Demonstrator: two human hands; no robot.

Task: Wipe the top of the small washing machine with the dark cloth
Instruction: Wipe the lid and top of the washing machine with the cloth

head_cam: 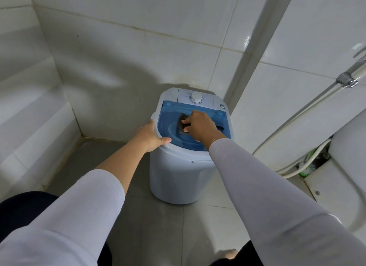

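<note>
A small white washing machine (178,178) stands on the floor against the tiled wall. Its top has a see-through blue lid (168,125) and a white dial panel (196,98) at the back. My right hand (202,125) presses a dark cloth (181,127) onto the middle of the blue lid, fingers curled over it. My left hand (150,137) grips the machine's left rim, thumb lying along the front edge of the lid. Both arms wear pale long sleeves.
White tiled walls close in behind and to the left, forming a corner. A toilet base (344,166) sits at the right, with a white hose (297,115) and a metal fitting (346,80) along the right wall. Grey floor tiles lie in front of the machine.
</note>
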